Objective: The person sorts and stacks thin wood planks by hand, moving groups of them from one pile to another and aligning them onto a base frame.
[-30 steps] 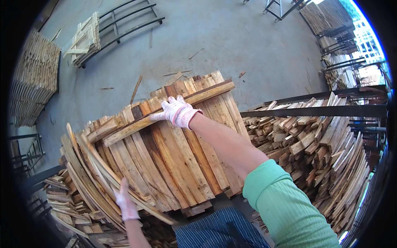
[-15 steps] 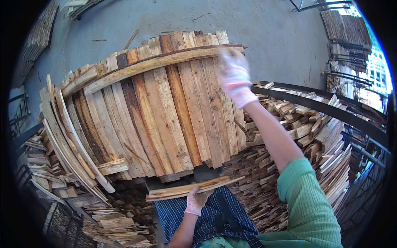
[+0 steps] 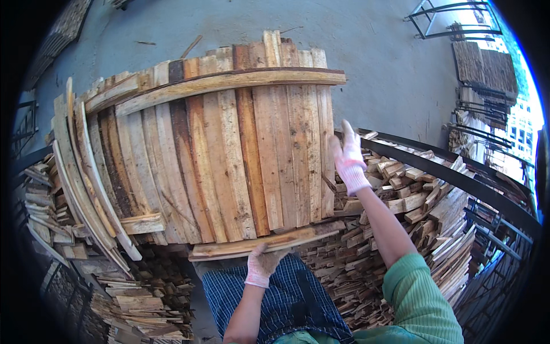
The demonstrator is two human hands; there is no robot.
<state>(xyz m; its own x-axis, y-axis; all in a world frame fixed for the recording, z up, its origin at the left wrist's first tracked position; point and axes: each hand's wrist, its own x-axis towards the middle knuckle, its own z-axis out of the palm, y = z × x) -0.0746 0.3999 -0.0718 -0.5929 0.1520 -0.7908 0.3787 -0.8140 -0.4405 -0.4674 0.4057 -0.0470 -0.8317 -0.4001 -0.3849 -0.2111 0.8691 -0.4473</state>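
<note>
My gloved left hand point(image 3: 263, 265) is wrapped round a pair of short wooden strips point(image 3: 269, 241), held level in front of my lap at the near edge of the stack. My gloved right hand point(image 3: 348, 156) hovers with spread fingers just beyond the right side of the stack, holding nothing. Before me, a layer of wooden slats point(image 3: 229, 166) lies side by side, pointing away from me. Across their far part rests a long crosswise strip point(image 3: 240, 80) with bark on its edge. The left hand's fingertips are hidden beneath the strips.
Long bent slats point(image 3: 94, 189) lean along the left side of the stack. A dark metal rail point(image 3: 441, 157) runs at the right, beside a heap of loose wood pieces point(image 3: 412, 198). Metal racks with stacked wood point(image 3: 484, 69) stand far right on the grey floor point(image 3: 378, 74).
My right hand has come off the crosswise strip's right end and moved nearer to me. The left hand's strips have shifted slightly forward to the stack's near edge.
</note>
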